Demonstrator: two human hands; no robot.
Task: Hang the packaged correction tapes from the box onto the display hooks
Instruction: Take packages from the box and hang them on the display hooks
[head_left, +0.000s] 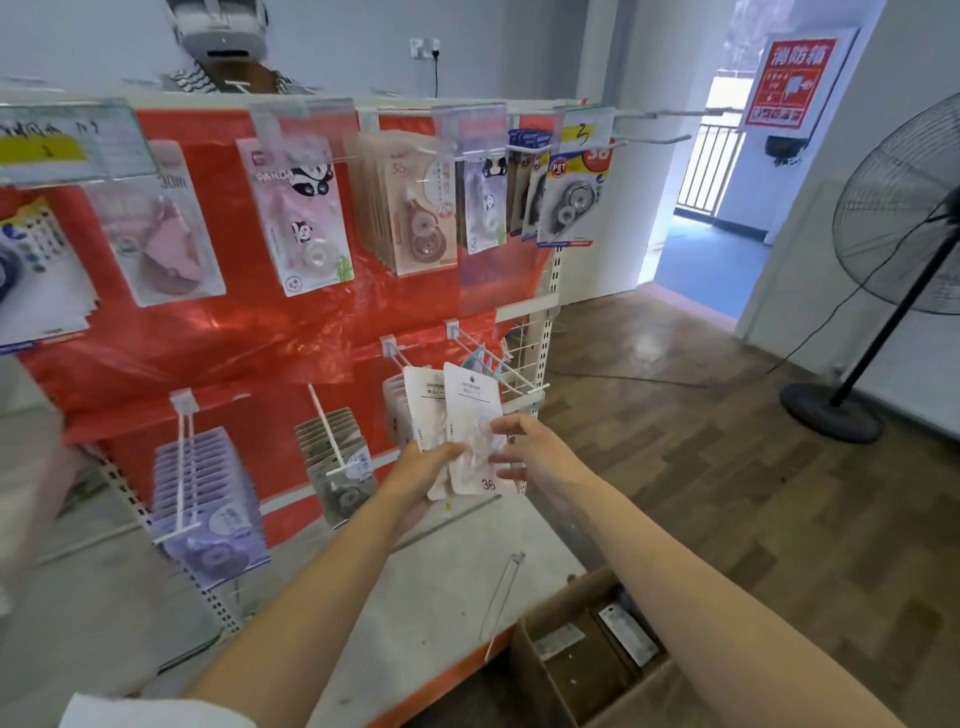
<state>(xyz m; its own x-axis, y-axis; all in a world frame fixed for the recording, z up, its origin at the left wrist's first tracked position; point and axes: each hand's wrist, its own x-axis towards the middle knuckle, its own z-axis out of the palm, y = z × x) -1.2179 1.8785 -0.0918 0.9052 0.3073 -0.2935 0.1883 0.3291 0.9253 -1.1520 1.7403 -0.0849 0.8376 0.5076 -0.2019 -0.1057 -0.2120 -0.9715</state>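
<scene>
My left hand (423, 467) grips a small stack of white packaged correction tapes (470, 415) from below, just in front of the lower right of the red display rack. My right hand (514, 449) pinches the right edge of the front pack, marked 36. The packs' tops stand near a white display hook (415, 361) that carries more white packs behind them. A second white hook (498, 358) juts out to the right with a bluish pack on it. The cardboard box (587, 660) sits open on the floor at the bottom, with a few packs inside.
Upper hooks hold pink, panda and grey correction tape packs (306, 218). Lower hooks carry purple packs (208, 499) and grey packs (337, 452). A loose metal hook (501, 603) lies on the base shelf. A standing fan (893, 249) is at the right. Another person (223, 47) stands behind the rack.
</scene>
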